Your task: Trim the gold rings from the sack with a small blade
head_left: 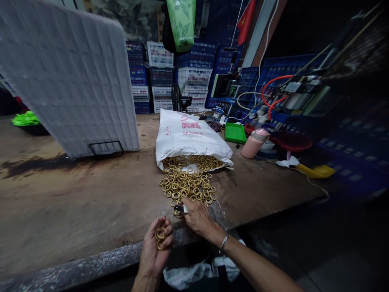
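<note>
My left hand (156, 243) is palm up at the table's front edge, its fingers curled around a few brass-coloured rings (159, 234). To its right, my right hand (199, 217) reaches palm down to the near side of a loose pile of the same rings (185, 184). A small black-and-white piece (181, 208) shows at its thumb; I cannot tell whether it is held or worn. The other fingertips are hidden behind the hand. Behind the pile, a white woven sack (191, 136) with red print lies on its side, its mouth facing me and more rings inside.
A tall pale quilted panel (75, 81) stands at left, near a dark bowl (33, 129) of bright green pieces. On the right are a green tray (235, 133), a pink bottle (254, 144) and a red dish (293, 142). Stacked crates (194, 79) line the back.
</note>
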Available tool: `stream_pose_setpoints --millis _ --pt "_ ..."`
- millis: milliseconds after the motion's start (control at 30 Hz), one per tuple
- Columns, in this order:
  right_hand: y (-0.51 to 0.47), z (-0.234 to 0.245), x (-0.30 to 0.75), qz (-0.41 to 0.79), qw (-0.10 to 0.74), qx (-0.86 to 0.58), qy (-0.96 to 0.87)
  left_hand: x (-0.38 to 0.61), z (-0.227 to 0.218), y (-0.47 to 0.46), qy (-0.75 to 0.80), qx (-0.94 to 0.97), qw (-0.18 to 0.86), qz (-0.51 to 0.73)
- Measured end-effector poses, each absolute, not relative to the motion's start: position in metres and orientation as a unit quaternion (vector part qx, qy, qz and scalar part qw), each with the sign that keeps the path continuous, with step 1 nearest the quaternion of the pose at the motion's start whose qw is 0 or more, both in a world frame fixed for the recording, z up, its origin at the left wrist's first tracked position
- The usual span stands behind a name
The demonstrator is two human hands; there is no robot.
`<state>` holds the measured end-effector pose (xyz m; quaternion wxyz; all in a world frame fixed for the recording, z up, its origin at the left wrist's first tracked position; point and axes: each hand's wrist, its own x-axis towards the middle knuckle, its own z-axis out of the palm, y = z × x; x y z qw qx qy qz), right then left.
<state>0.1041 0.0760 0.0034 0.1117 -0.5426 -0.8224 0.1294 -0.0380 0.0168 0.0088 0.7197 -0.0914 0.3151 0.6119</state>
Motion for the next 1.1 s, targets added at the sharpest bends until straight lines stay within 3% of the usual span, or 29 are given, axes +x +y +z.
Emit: stream_pose_setpoints --millis 167,400,700,867,1100 --pt "0.071 -0.002 0.088 0.110 0.065 -0.537 -0.834 -0.046 0.008 0.016 0.291 -0.125 0.724 0.613" --pt "0.072 -0.006 0.087 0.105 0.087 -0.531 -0.836 -0.050 0.011 0.014 0.335 -0.133 0.704 0.613" --pt "0.066 0.014 0.098 0.299 0.267 -0.490 -0.774 -0.025 0.014 0.008 0.426 -0.014 0.673 0.604" --pt "0.056 0.016 0.101 0.350 0.290 -0.448 -0.770 -0.013 0.003 0.002 0.449 0.142 0.644 0.603" --pt "0.055 0.020 0.101 0.440 0.303 -0.454 -0.713 -0.008 -0.003 0.005 0.531 0.205 0.590 0.573"
